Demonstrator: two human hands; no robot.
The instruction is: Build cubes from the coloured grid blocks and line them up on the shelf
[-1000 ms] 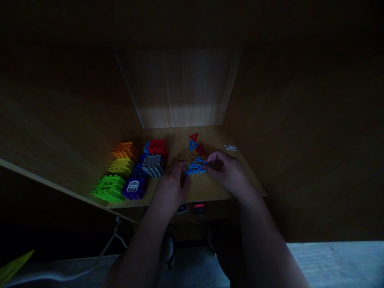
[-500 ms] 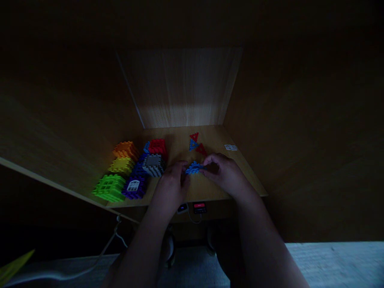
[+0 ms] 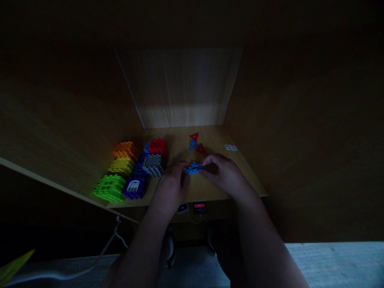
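Note:
Between my two hands, low over the wooden shelf board [image 3: 210, 188], are blue triangular building tiles [image 3: 194, 168] with notched edges. My left hand [image 3: 174, 178] has its fingertips closed at their left end. At the right end my right hand [image 3: 221, 170] pinches them between thumb and finger. How many blue tiles overlap there I cannot tell. Just beyond lie a red triangle tile [image 3: 201, 149], another blue triangle tile [image 3: 193, 144] and a farther red triangle tile [image 3: 194, 137], flat on the board.
Stacks of notched square tiles stand on the left: orange [image 3: 125, 149], yellow [image 3: 121, 165], green [image 3: 110, 187], purple [image 3: 135, 188], grey [image 3: 154, 165] and red [image 3: 157, 147]. White window pieces [image 3: 231, 147] lie at the right. Wooden walls enclose the board; a phone [image 3: 199, 207] sits below its front edge.
The blue tiles between my hands have tilted slightly. Both hands stay in nearly the same place, and the loose tiles and stacks have not moved.

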